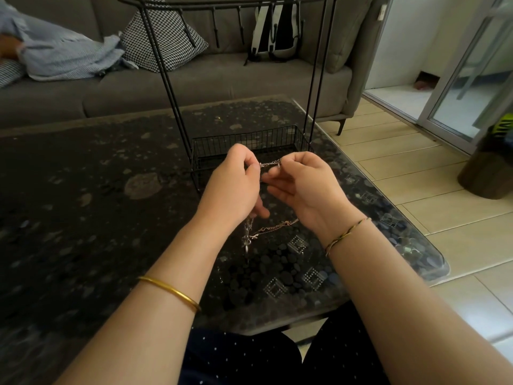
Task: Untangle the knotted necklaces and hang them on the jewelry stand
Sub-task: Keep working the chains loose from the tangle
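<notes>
Over the table's [83, 190] right half, between the stand and the near edge, head view: left hand [233, 184] and right hand [302, 184], raised close together, each pinching a silver chain [269, 164] at the fingertips, with a short stretch drawn level between them; the right hand's other fingers lie loosely extended toward the left palm. Below the left hand: a bunched silver cluster [247, 237] with a small pendant, hanging free above the tabletop. Running from that cluster toward the right wrist: a rose-gold chain [274, 227], joined to the silver one at its lower end; whether by a knot or only crossed, the view is too fine to tell. Toward the far edge, right of centre: black wire jewelry stand [177, 101], upright, basket base [249, 140] on the tabletop, hooks [241, 31] hanging from the top bar. No chain shows on any hook or in the basket. Status, judged: untangling under way, necklaces not yet separated, none hung; separation and all hanging remain.
</notes>
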### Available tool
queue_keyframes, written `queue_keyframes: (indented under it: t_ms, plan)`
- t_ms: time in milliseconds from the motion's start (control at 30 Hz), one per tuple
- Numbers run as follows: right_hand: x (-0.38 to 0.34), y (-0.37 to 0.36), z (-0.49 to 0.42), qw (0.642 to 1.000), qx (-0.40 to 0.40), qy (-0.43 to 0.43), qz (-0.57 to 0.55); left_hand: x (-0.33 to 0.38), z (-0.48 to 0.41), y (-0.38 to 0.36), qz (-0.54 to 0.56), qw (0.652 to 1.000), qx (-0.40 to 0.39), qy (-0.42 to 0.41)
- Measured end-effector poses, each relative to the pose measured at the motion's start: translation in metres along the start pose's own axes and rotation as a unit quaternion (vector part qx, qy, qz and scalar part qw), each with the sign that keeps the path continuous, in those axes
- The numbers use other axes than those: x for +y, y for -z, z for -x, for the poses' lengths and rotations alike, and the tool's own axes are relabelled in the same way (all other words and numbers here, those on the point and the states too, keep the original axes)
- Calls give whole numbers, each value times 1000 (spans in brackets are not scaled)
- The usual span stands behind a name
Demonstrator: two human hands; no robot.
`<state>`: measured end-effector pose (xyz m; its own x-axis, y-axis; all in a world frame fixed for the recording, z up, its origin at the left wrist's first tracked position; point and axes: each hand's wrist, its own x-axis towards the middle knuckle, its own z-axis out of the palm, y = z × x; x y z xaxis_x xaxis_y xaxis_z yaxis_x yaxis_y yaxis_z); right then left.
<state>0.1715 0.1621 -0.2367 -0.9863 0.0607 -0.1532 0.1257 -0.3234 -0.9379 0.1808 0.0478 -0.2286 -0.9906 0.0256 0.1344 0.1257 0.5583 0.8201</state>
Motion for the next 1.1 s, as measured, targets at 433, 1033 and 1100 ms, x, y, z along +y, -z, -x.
queue_keyframes:
  t_ms: [433,1033,1100]
  plan:
    - [-2,0,0,996,23,-22,88,-8,-9,5,136,985,36,99]
    - [-9,4,0,989,80,-38,-122,-7,-12,9,202,970,62,117]
    - [-8,7,1,996,76,-31,-34,-6,-12,9,179,975,77,107]
